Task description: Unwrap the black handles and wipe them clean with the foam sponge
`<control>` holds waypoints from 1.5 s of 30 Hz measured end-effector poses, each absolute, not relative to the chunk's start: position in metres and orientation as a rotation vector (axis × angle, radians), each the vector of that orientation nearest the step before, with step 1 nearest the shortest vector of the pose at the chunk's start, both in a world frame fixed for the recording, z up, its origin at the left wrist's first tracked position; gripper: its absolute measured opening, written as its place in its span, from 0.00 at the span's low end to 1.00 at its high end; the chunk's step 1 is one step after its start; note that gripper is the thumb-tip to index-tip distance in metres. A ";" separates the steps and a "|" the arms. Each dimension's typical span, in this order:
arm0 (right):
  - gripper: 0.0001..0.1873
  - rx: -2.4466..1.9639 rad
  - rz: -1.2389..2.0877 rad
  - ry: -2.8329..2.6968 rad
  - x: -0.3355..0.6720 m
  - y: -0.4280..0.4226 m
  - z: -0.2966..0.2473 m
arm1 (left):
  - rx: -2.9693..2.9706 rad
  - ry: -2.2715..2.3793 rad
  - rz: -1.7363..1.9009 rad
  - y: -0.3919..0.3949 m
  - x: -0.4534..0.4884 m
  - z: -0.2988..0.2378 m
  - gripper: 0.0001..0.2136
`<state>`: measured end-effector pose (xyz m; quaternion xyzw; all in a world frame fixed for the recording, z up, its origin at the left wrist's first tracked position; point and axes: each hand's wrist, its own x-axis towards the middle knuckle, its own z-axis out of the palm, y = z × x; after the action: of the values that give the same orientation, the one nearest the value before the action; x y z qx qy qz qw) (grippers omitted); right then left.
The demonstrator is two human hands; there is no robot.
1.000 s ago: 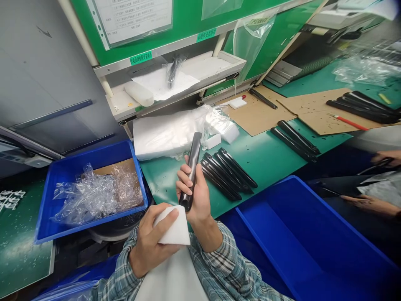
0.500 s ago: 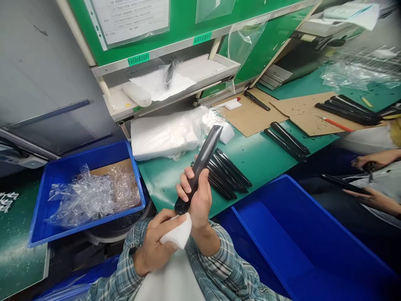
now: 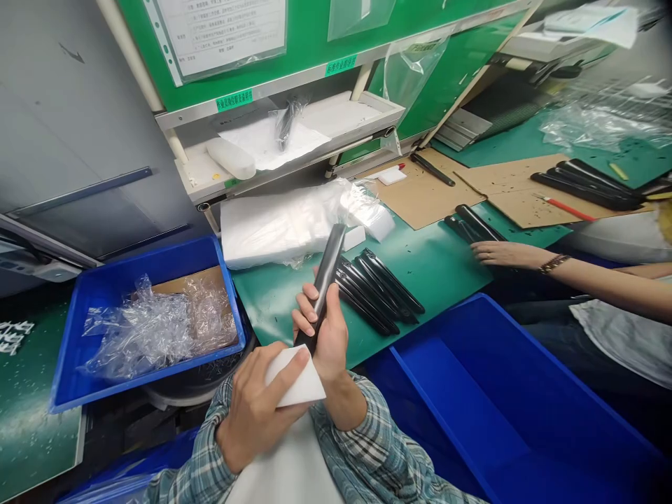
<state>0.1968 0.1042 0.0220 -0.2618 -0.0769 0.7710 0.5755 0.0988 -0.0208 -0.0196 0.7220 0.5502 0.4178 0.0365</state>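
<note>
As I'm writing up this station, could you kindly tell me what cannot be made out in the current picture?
Head view: the lower end of the black piece in the right hand, hidden by the white block in the left hand.
Head view: fine print on the posted sheet, too small and blurred; its top cut off by the upper edge.
Head view: part of the co-worker, cut off by the right edge.

Grey wall (image 3: 68, 105), green board (image 3: 308, 31) above pale shelf (image 3: 344, 115), green worktable (image 3: 435, 262)

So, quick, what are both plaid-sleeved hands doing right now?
Left hand: closed, holding a white block.
Right hand: closed, holding a long black piece.
</note>
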 end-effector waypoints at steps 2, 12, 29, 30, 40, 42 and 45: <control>0.21 -0.637 1.735 -0.248 0.196 0.102 0.025 | 2.050 1.570 1.335 -0.020 0.101 -0.022 0.24; 0.17 -0.467 2.001 0.217 0.208 0.120 0.035 | 1.618 1.184 1.568 -0.028 0.083 -0.036 0.27; 0.12 -0.575 1.936 -0.147 0.206 0.111 0.021 | 1.815 1.432 1.524 -0.030 0.071 -0.030 0.28; 0.13 -0.571 1.936 -0.170 0.205 0.110 0.020 | 1.818 1.435 1.524 -0.030 0.072 -0.029 0.28; 0.23 -0.566 1.950 -0.341 0.210 0.104 0.008 | 1.781 1.487 1.548 -0.029 0.073 -0.037 0.27; 0.23 -0.565 1.964 -0.355 0.211 0.103 0.007 | 1.788 1.488 1.553 -0.029 0.073 -0.038 0.27; 0.22 -0.580 1.958 -0.390 0.213 0.101 0.004 | 1.803 1.483 1.547 -0.028 0.072 -0.039 0.27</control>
<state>0.2126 0.1010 0.0039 -0.2404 -0.1618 0.8119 0.5067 0.0723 -0.0281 -0.0386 0.6345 0.5219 0.5443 0.1694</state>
